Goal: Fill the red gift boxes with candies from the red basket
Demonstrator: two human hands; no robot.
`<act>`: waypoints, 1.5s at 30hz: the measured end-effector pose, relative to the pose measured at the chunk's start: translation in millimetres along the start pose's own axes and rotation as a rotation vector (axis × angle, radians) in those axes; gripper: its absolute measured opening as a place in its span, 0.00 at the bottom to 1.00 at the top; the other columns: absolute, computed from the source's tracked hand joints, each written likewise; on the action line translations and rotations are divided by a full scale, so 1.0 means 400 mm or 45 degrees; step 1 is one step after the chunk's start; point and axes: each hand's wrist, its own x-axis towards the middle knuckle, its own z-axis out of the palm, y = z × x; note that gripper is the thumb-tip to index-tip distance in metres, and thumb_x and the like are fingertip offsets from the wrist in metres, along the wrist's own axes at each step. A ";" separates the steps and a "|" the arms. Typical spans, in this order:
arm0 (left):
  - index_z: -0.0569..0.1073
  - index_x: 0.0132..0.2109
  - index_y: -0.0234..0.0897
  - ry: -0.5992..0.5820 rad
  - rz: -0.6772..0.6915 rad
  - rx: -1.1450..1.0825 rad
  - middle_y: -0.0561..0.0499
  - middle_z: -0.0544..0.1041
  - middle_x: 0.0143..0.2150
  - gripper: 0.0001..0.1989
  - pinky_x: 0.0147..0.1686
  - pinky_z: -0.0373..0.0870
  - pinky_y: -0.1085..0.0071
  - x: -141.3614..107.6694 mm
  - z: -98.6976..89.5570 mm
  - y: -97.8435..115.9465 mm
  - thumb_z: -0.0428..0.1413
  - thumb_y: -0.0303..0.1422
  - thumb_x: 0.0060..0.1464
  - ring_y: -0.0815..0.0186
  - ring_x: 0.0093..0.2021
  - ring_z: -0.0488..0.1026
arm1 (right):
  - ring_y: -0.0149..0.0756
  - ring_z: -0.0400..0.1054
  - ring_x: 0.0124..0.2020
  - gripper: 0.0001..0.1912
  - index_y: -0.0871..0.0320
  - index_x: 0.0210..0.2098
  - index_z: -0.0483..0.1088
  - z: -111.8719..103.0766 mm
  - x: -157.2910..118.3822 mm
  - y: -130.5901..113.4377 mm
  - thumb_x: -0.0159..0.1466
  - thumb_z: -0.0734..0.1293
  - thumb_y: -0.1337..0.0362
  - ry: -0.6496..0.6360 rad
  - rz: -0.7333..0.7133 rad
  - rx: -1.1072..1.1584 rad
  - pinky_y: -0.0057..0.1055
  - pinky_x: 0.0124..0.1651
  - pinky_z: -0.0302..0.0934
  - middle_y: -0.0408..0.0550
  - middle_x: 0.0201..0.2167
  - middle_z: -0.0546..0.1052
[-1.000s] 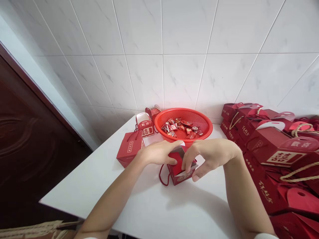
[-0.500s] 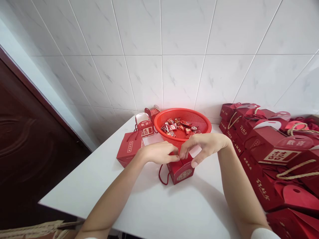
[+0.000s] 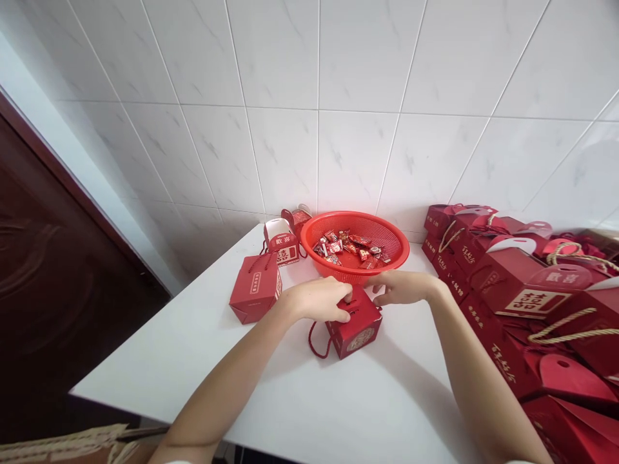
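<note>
A small red gift box (image 3: pixel 356 330) with a round gold pattern on its front stands on the white table. Its top panel lies flat, and slots show in it. A red cord handle (image 3: pixel 319 341) loops out from its left side. My left hand (image 3: pixel 323 300) grips the box at its upper left, with thumb and fingertips on the top panel. At the back right edge, my right hand (image 3: pixel 399 288) holds the box with bent fingers, partly hidden behind the corner. Just behind the hands sits a red plastic basket (image 3: pixel 403 256) with wrapped candies (image 3: pixel 333 247) in it.
Left of the hands stands a closed red box (image 3: pixel 252 290) on the white table (image 3: pixel 193 348). Behind it is another red box (image 3: pixel 281 248) with a white panel. Many red boxes (image 3: pixel 527 283) with rope handles are stacked at right. A tiled wall (image 3: pixel 358 161) rises behind.
The gift box's top has gone from raised flaps to a flat panel. My right hand has moved from above the box to its back right edge; my left hand stays at the upper left.
</note>
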 end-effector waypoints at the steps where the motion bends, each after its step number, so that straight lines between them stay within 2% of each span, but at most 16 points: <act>1: 0.67 0.38 0.39 -0.002 -0.014 0.005 0.48 0.73 0.36 0.10 0.25 0.56 0.68 0.000 0.001 0.001 0.55 0.39 0.52 0.60 0.34 0.70 | 0.43 0.73 0.46 0.16 0.56 0.43 0.77 0.009 0.010 0.003 0.54 0.68 0.68 -0.003 0.009 0.001 0.32 0.42 0.66 0.50 0.45 0.79; 5: 0.67 0.51 0.40 -0.035 -0.127 -0.016 0.46 0.75 0.44 0.21 0.27 0.61 0.69 -0.009 -0.002 -0.002 0.55 0.44 0.53 0.58 0.38 0.72 | 0.39 0.73 0.38 0.08 0.58 0.31 0.73 0.028 0.040 0.015 0.50 0.66 0.70 -0.092 -0.047 0.154 0.31 0.38 0.66 0.45 0.34 0.79; 7: 0.64 0.56 0.41 -0.067 -0.163 -0.041 0.44 0.74 0.48 0.27 0.28 0.63 0.69 -0.010 -0.004 -0.010 0.55 0.48 0.52 0.58 0.38 0.73 | 0.36 0.71 0.33 0.04 0.58 0.27 0.69 0.022 0.038 0.016 0.49 0.67 0.68 -0.049 -0.059 0.309 0.30 0.36 0.64 0.43 0.28 0.77; 13: 0.61 0.60 0.40 -0.145 -0.074 -0.142 0.43 0.74 0.48 0.35 0.31 0.68 0.69 0.017 -0.009 -0.034 0.58 0.50 0.50 0.57 0.39 0.75 | 0.31 0.68 0.26 0.13 0.58 0.27 0.66 -0.020 -0.027 -0.020 0.53 0.73 0.57 0.150 -0.206 0.913 0.31 0.34 0.63 0.41 0.23 0.74; 16: 0.61 0.59 0.41 -0.181 -0.026 -0.251 0.44 0.73 0.50 0.33 0.29 0.69 0.71 0.032 -0.009 -0.038 0.60 0.48 0.50 0.59 0.39 0.75 | 0.32 0.69 0.28 0.18 0.58 0.25 0.67 -0.027 -0.053 -0.048 0.51 0.76 0.55 0.221 -0.261 0.970 0.32 0.37 0.63 0.43 0.24 0.75; 19: 0.63 0.57 0.41 -0.179 0.003 -0.357 0.45 0.72 0.53 0.31 0.29 0.70 0.72 0.044 -0.005 -0.038 0.62 0.45 0.48 0.61 0.38 0.76 | 0.33 0.71 0.30 0.19 0.59 0.26 0.68 -0.023 -0.060 -0.065 0.52 0.76 0.53 0.168 -0.265 0.956 0.33 0.40 0.64 0.45 0.26 0.78; 21: 0.64 0.56 0.41 -0.159 -0.019 -0.391 0.46 0.74 0.52 0.32 0.30 0.70 0.70 0.047 -0.003 -0.034 0.63 0.44 0.47 0.61 0.37 0.76 | 0.32 0.69 0.28 0.19 0.59 0.27 0.68 -0.018 -0.058 -0.067 0.53 0.76 0.52 0.125 -0.251 0.927 0.32 0.38 0.64 0.44 0.24 0.77; 23: 0.66 0.56 0.40 -0.070 -0.053 -0.387 0.46 0.75 0.50 0.32 0.33 0.71 0.68 0.041 -0.002 -0.024 0.65 0.43 0.44 0.56 0.40 0.77 | 0.30 0.67 0.25 0.18 0.59 0.28 0.68 -0.014 -0.055 -0.064 0.55 0.75 0.52 0.116 -0.240 0.872 0.31 0.35 0.62 0.42 0.21 0.75; 25: 0.69 0.55 0.39 0.112 -0.019 -0.433 0.45 0.76 0.51 0.32 0.38 0.72 0.65 0.025 -0.002 -0.007 0.66 0.40 0.42 0.51 0.47 0.76 | 0.30 0.65 0.24 0.18 0.59 0.28 0.69 -0.012 -0.054 -0.063 0.56 0.74 0.51 0.119 -0.248 0.828 0.29 0.32 0.60 0.41 0.20 0.72; 27: 0.69 0.58 0.39 0.285 0.122 -0.648 0.44 0.76 0.53 0.32 0.45 0.72 0.62 0.001 -0.005 0.015 0.66 0.37 0.45 0.50 0.52 0.74 | 0.30 0.66 0.25 0.17 0.59 0.30 0.71 -0.012 -0.060 -0.068 0.56 0.74 0.52 0.116 -0.273 0.813 0.29 0.31 0.60 0.41 0.22 0.73; 30: 0.62 0.67 0.45 0.437 0.367 -1.084 0.42 0.69 0.63 0.35 0.53 0.72 0.57 -0.035 -0.009 0.043 0.63 0.37 0.54 0.54 0.55 0.74 | 0.31 0.67 0.27 0.15 0.59 0.34 0.72 -0.014 -0.078 -0.086 0.57 0.73 0.54 0.186 -0.302 0.801 0.29 0.32 0.61 0.42 0.25 0.73; 33: 0.57 0.70 0.52 0.473 0.515 -1.315 0.43 0.55 0.72 0.38 0.59 0.68 0.52 -0.054 -0.008 0.057 0.63 0.38 0.56 0.52 0.61 0.70 | 0.31 0.65 0.26 0.14 0.58 0.39 0.73 -0.011 -0.099 -0.110 0.57 0.73 0.56 0.366 -0.290 0.761 0.29 0.30 0.58 0.41 0.25 0.72; 35: 0.57 0.70 0.53 0.444 0.607 -1.381 0.43 0.51 0.74 0.39 0.62 0.65 0.48 -0.057 -0.003 0.063 0.64 0.39 0.55 0.47 0.66 0.64 | 0.31 0.65 0.26 0.16 0.57 0.43 0.74 -0.006 -0.111 -0.125 0.57 0.73 0.58 0.462 -0.283 0.728 0.29 0.28 0.57 0.41 0.26 0.72; 39: 0.60 0.69 0.51 0.570 0.773 -1.454 0.44 0.51 0.74 0.39 0.64 0.62 0.44 -0.064 0.009 0.081 0.65 0.38 0.53 0.41 0.70 0.55 | 0.33 0.67 0.29 0.12 0.57 0.40 0.74 0.006 -0.133 -0.146 0.58 0.72 0.60 0.591 -0.325 0.694 0.30 0.29 0.60 0.44 0.29 0.74; 42: 0.63 0.66 0.50 0.705 0.855 -1.491 0.46 0.54 0.74 0.35 0.64 0.63 0.44 -0.078 0.011 0.092 0.65 0.36 0.53 0.41 0.69 0.58 | 0.33 0.67 0.29 0.07 0.58 0.35 0.72 0.011 -0.147 -0.155 0.57 0.70 0.64 0.689 -0.348 0.703 0.29 0.29 0.59 0.43 0.29 0.74; 45: 0.67 0.63 0.48 0.774 0.916 -1.449 0.47 0.58 0.72 0.31 0.65 0.63 0.45 -0.091 0.006 0.097 0.64 0.34 0.53 0.42 0.68 0.60 | 0.31 0.67 0.28 0.05 0.59 0.33 0.71 0.013 -0.154 -0.164 0.56 0.67 0.69 0.874 -0.346 0.765 0.28 0.29 0.60 0.43 0.28 0.74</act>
